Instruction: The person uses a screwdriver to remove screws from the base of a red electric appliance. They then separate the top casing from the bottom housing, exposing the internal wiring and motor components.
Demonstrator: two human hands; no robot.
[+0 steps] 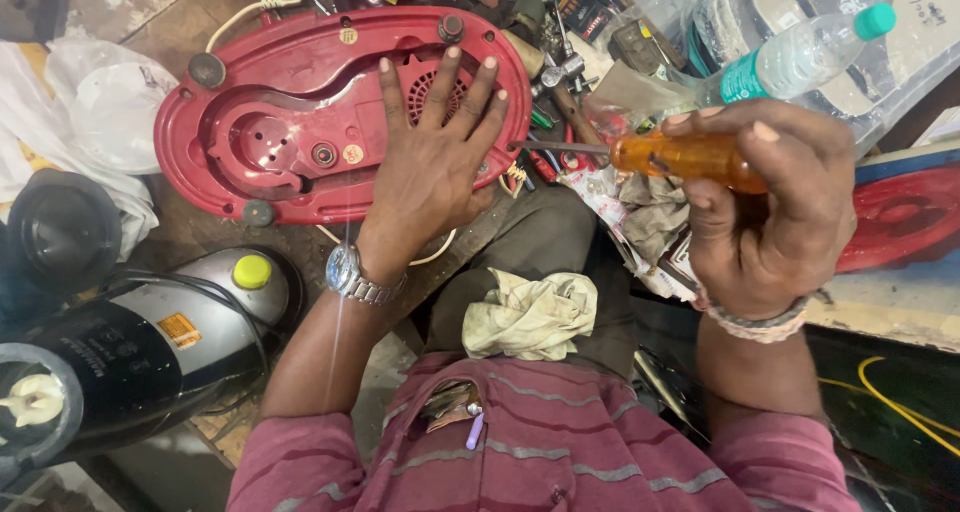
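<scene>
**Overhead: one palm flat on a red appliance base, a screwdriver in the other fist**

Centrally, the left hand (432, 167) lies palm-down with fingers spread wide on the red oval plastic appliance base (300, 122), which rests underside-up on the worn wooden bench (190, 234). The fingertips cover part of a round vent grille in the base; a silver metal wristwatch (352, 275) sits on that wrist. Dark rubber feet mark the corners of the base, and a cream power cord with plug (262, 2) runs from its far edge.

To the right, the right hand (770, 202) is closed in a fist around the translucent orange handle of a screwdriver (680, 158). Its thin metal shaft points left, and the tip lies just beside the right rim of the base, near the left little finger; whether it touches the plastic cannot be told.

Between shaft and bench lies a clutter of small tools and parts (560, 72). Beyond the right hand a clear plastic water bottle with a teal cap (800, 57) lies tilted over clear plastic wrapping. A second red plastic part (900, 217) shows at the right edge, partly hidden by the fist. At lower left stands a black-and-silver motor housing with a yellow-green knob (150, 332), with a black round lid (62, 230) above it. A crumpled beige rag (530, 314) rests on the person's lap, above a maroon striped shirt (560, 442).
</scene>
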